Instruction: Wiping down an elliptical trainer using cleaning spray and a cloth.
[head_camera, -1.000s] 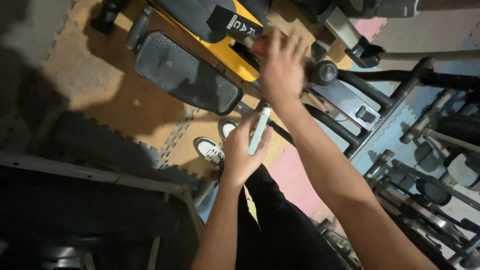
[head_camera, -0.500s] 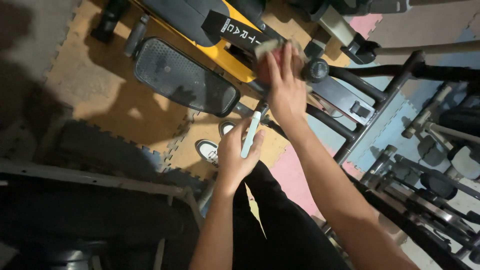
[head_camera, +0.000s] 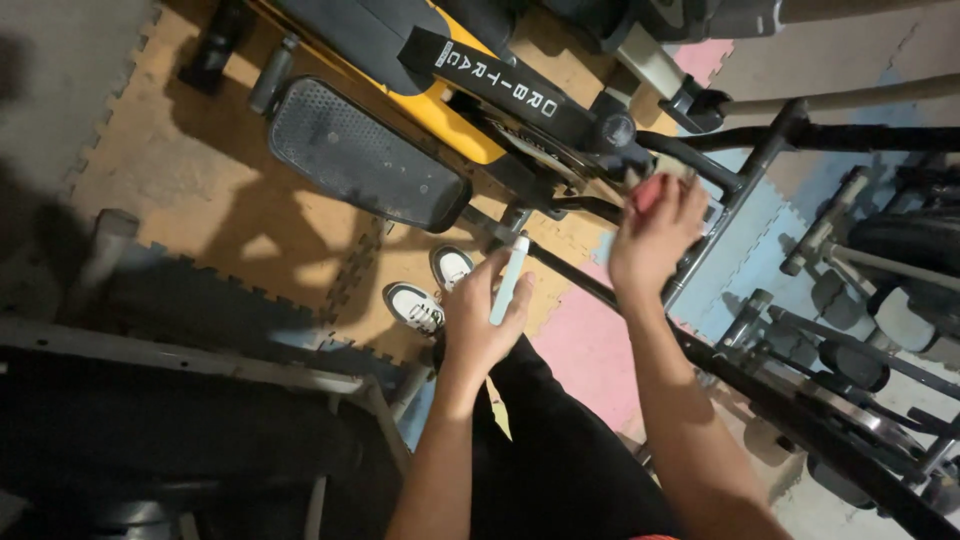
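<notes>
My left hand (head_camera: 480, 315) grips a slim pale-blue bottle (head_camera: 508, 281), held upright in front of my legs. My right hand (head_camera: 655, 235) is raised further right, closed on a small reddish-pink cloth or pad (head_camera: 648, 192) pressed near the black frame bar (head_camera: 735, 195) of a yellow and black elliptical trainer (head_camera: 450, 110). The trainer's large black foot pedal (head_camera: 365, 155) lies to the left of both hands. My white and black shoes (head_camera: 428, 292) show below the bottle.
Foam puzzle floor mats (head_camera: 210, 215) in tan, pink and blue cover the ground. A rack with dumbbells (head_camera: 860, 330) stands at the right. A metal frame (head_camera: 180, 365) runs across the lower left, dark beneath it.
My right hand has moved to the right along the machine's frame with the cloth. The left hand keeps the bottle in much the same place, and the view has shifted.
</notes>
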